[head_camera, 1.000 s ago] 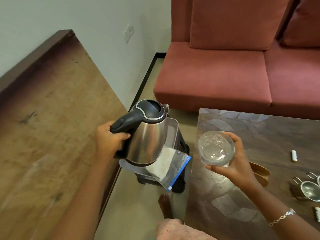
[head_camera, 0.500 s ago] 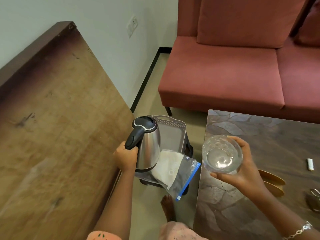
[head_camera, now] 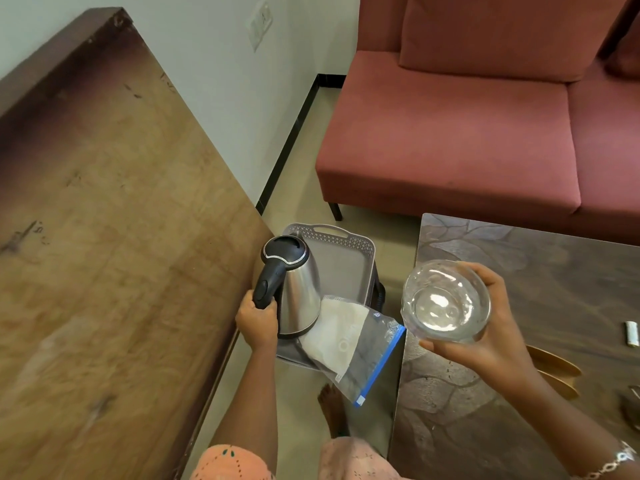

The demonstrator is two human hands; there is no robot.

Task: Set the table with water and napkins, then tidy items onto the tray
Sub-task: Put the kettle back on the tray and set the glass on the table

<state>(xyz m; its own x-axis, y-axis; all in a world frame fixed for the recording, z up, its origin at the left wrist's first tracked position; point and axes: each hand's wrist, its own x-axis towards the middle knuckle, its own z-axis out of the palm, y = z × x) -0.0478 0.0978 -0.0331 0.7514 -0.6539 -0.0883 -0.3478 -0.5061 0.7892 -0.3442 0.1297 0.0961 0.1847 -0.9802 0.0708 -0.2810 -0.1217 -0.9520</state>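
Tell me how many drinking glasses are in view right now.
1: a clear glass held in the right hand above the table's left edge. Others could lie beyond the frame's right edge.

Pretty clearly somebody's living room at home: big red sofa against the wall, low stone-pattern coffee table in front of it, wall switch, tiled floor.

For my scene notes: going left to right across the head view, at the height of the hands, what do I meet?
Wooden board, left hand, kettle, zip bag, glass, right hand, small white object.
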